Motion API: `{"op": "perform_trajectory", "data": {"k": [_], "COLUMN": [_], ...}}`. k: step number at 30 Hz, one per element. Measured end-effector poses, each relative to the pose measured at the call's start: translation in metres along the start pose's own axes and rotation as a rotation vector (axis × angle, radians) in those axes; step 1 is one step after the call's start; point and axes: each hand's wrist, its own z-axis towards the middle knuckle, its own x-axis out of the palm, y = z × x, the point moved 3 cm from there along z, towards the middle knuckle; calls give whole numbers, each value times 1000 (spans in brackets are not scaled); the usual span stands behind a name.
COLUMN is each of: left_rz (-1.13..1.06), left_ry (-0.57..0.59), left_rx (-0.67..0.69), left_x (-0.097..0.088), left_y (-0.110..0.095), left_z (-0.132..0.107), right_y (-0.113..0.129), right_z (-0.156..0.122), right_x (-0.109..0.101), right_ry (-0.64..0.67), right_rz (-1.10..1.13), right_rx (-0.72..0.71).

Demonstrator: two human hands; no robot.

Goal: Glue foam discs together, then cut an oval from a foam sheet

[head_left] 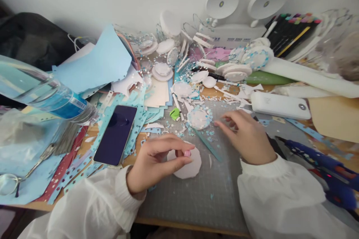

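Between the thumb and fingertips of my left hand point(161, 158) is a small pink piece point(187, 153), too small to name for certain. That hand hovers over a white many-sided foam or paper disc point(188, 166), partly covering it, on the grey cutting mat point(193, 203). My right hand point(246, 134) is above the mat's right side, fingers loosely curled and apart, with nothing visible in them. Left of its fingertips lies a white disc edged with blue bits point(199, 117). A thin teal strip point(207, 143) and a small green object point(175, 114) are nearby.
A phone point(115, 134), water bottle point(56, 93) and scissors point(35, 162) are at the left, among blue paper scraps. White discs and beaded wires crowd the back. At the right are a white power bank point(280, 105) and a blue glue gun point(322, 164) with a red light.
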Motion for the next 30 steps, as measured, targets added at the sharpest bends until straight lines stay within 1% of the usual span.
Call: {"op": "perform_trajectory", "data": {"k": [1, 3, 4, 5, 7, 9, 10, 14, 18, 21, 23, 24, 27, 30], "left_rz": [17, 39, 48, 58, 72, 80, 84, 108, 155, 282, 414, 484, 690, 847], "left_ry": [-5, -10, -8, 0, 22, 46, 53, 63, 77, 20, -20, -16, 71, 172], "left_rx": [14, 30, 28, 21, 3, -13, -20, -28, 12, 33, 28, 21, 4, -9], "left_x": [-1, -1, -2, -1, -1, 0, 1, 2, 1, -6, -11, -13, -14, -10], "left_y": [0, -1, -1, -1, -1, 0, 0, 1, 1, -1, -1, 0, 5, 13], "left_z": [0, 0, -1, -1, -2, -2, -3, -4, -3, -2, -3, -5, -14, -25], "right_y": [8, 30, 42, 54, 72, 83, 85, 86, 85, 80, 73, 69, 59, 53], "right_z": [1, 0, -2, -5, -11, -17, -19, -24, -21, -19, -21, -23, -33, -41], "right_x": [-7, -23, -28, -31, -30, -24, -21, -14, -16, -16, -11, -6, 7, 18], "right_ry": [-71, -193, -213, -194, -91, 2, 23, 13, -7, -30, -16, 3, 51, 53], "right_rz": [47, 181, 259, 332, 450, 524, 546, 547, 580, 631, 633, 616, 539, 514], "right_rx": [-12, -88, -150, -206, -299, -352, -366, -360, -313, -215, -137, -114, -122, -139]}}
